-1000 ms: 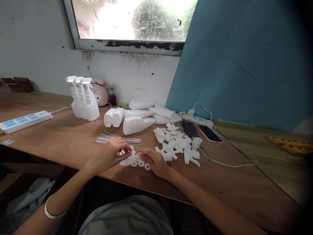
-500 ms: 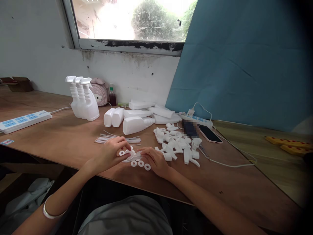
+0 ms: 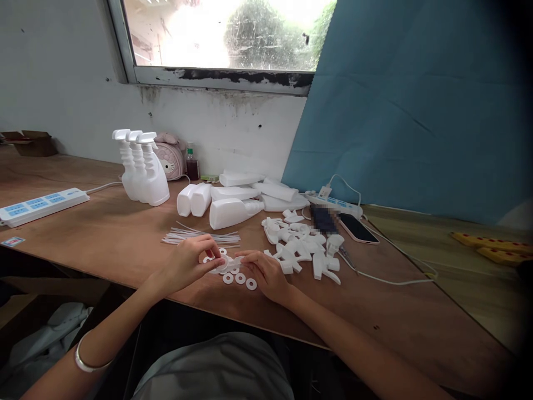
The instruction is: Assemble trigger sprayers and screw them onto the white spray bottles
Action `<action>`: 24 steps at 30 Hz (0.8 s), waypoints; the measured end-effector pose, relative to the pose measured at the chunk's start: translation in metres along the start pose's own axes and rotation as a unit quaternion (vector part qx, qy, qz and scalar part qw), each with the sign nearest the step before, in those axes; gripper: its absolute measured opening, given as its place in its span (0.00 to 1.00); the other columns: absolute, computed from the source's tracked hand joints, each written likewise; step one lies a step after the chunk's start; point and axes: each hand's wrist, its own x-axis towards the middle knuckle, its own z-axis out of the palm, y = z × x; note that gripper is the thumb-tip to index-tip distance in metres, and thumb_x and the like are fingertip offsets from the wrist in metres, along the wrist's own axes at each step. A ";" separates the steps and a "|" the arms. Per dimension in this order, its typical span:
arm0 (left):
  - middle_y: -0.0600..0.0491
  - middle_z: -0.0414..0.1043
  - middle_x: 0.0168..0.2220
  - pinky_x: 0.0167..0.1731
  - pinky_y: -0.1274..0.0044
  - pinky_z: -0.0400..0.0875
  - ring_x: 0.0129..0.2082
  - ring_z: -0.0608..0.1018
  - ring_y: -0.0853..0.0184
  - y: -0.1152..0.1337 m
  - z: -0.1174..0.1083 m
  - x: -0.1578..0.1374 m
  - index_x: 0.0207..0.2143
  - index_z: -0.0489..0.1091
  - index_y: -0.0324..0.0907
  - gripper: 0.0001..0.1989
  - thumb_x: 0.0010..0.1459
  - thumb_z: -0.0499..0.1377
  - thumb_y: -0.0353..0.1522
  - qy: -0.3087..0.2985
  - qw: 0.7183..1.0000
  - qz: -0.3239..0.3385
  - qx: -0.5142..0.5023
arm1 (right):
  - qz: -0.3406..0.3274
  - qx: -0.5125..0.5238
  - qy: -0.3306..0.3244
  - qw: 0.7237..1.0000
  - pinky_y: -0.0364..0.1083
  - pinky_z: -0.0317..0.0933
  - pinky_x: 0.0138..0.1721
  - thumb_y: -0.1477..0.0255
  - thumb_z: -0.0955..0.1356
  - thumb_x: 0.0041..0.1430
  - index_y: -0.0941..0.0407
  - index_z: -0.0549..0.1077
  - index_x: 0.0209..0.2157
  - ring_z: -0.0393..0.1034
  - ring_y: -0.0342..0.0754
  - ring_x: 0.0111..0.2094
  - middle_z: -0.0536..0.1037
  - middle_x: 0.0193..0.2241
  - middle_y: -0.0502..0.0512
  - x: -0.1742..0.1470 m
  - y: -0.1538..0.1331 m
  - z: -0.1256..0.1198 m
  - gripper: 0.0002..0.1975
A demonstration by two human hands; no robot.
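Observation:
Low over the table my right hand (image 3: 270, 273) is closed on a white trigger spray head (image 3: 236, 261), which points left. The thumb and fingertips of my left hand (image 3: 195, 258) pinch a white ring washer at the head's left end; my fingers partly hide it. Around and below my fingers lie several flat white ring washers (image 3: 240, 278). Just behind my left hand is a bundle of thin white tubes (image 3: 227, 239). To the right of my right hand lies a heap of white trigger spray heads (image 3: 297, 244).
Several white bottles (image 3: 233, 214) lie behind the tubes. Assembled spray bottles (image 3: 156, 180) stand at the left, near a pink bag (image 3: 169, 161). A power strip (image 3: 45, 205) is at far left. A phone (image 3: 358, 229) and white cable (image 3: 391, 281) lie at right.
My left fingertips have closed in and moved slightly right, to the end of the spray head. The right hand stays nearly in place.

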 end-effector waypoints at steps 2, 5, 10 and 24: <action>0.54 0.69 0.27 0.29 0.79 0.64 0.28 0.71 0.70 0.000 0.000 0.000 0.26 0.68 0.39 0.13 0.54 0.56 0.40 0.000 1.000 -0.008 0.008 | -0.003 0.000 0.002 1.000 0.43 0.67 0.38 0.79 0.59 0.60 0.55 0.66 0.37 0.72 0.44 0.40 0.76 0.39 0.56 0.000 0.001 0.000 0.08; 0.52 0.70 0.29 0.33 0.78 0.65 0.30 0.72 0.69 -0.001 0.002 -0.001 0.27 0.71 0.41 0.13 0.56 0.54 0.39 -0.014 0.999 0.009 0.051 | -0.011 -0.002 -0.002 1.000 0.43 0.67 0.38 0.81 0.59 0.59 0.55 0.66 0.37 0.72 0.43 0.40 0.76 0.39 0.56 0.000 0.001 0.000 0.09; 0.52 0.72 0.35 0.39 0.74 0.64 0.35 0.72 0.67 -0.006 0.006 -0.003 0.33 0.73 0.43 0.12 0.58 0.51 0.38 -0.045 0.992 0.048 0.108 | -0.021 -0.014 -0.004 1.000 0.43 0.67 0.39 0.81 0.60 0.58 0.55 0.66 0.37 0.72 0.43 0.40 0.76 0.38 0.55 0.001 0.001 0.000 0.08; 0.53 0.69 0.31 0.32 0.78 0.65 0.31 0.72 0.69 0.001 0.008 -0.002 0.32 0.66 0.40 0.08 0.57 0.52 0.36 0.015 0.999 0.012 0.035 | -0.028 -0.022 0.018 0.999 0.44 0.67 0.37 0.82 0.60 0.58 0.53 0.66 0.37 0.72 0.44 0.40 0.76 0.39 0.55 0.001 0.001 -0.001 0.10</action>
